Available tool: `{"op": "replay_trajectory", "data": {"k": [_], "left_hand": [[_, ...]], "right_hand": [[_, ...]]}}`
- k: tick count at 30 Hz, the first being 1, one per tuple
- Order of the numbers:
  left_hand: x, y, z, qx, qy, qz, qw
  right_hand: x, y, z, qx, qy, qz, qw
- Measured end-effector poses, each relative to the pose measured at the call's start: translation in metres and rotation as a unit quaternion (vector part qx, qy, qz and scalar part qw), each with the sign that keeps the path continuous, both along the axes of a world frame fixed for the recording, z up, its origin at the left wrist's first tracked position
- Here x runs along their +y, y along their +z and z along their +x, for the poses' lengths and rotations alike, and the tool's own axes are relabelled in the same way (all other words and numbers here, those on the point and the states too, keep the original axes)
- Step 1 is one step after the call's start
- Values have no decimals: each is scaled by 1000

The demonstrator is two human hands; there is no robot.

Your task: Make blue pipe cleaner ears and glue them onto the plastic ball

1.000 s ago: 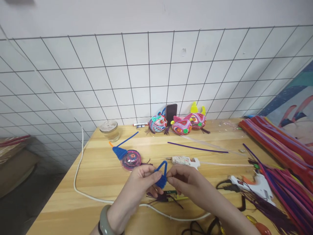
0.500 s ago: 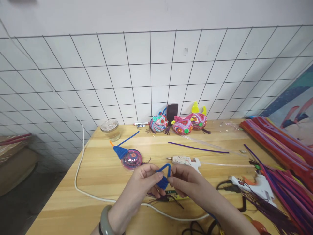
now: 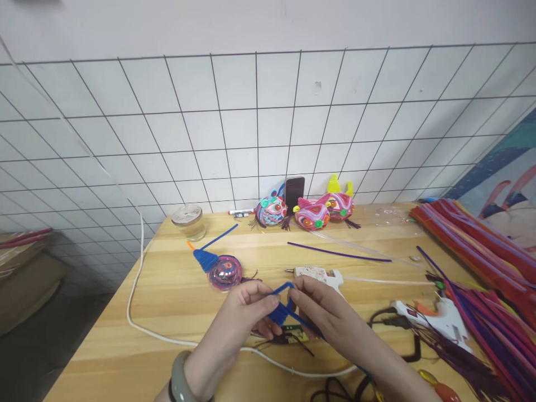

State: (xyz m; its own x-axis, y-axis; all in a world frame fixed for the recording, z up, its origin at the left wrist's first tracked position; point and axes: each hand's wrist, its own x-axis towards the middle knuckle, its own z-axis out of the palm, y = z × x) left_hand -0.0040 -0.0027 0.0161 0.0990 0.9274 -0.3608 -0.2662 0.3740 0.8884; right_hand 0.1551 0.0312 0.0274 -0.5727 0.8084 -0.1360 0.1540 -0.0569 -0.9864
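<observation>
One folded blue pipe-cleaner piece [image 3: 278,315] above the desk [image 3: 159,301], near a white glue gun [image 3: 310,272] — left hand [image 3: 250,307] pinching its dense part, right hand [image 3: 315,307] pinching its bent strand between thumb and finger.

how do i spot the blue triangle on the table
On the wooden table, beyond the left hand, lies a round purple ornament. The blue triangle sits at its upper-left edge. Unlike the held blue piece, it shows an orange tip.
</observation>
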Motion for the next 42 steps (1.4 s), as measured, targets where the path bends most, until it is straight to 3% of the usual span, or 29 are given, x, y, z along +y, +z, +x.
{"op": "replay_trajectory", "data": {"k": [7,19,26,34,42], "left_hand": [[2,0,-2,27,-9,5,1000],[0,-2,0,10,20,24,999],[0,-2,0,39,-22,34,998],[0,-5,-1,11,6,38,999],[-1,-2,-4,-24,0,13,1000]], "right_hand": [[4,-8,4,-25,49,5,998],[2,-9,3,-51,36,19,998],[3,-10,2,-25,10,12,1000],[5,-7,6,-41,41,13,998],[5,-3,7,-49,36,69,996]]}}
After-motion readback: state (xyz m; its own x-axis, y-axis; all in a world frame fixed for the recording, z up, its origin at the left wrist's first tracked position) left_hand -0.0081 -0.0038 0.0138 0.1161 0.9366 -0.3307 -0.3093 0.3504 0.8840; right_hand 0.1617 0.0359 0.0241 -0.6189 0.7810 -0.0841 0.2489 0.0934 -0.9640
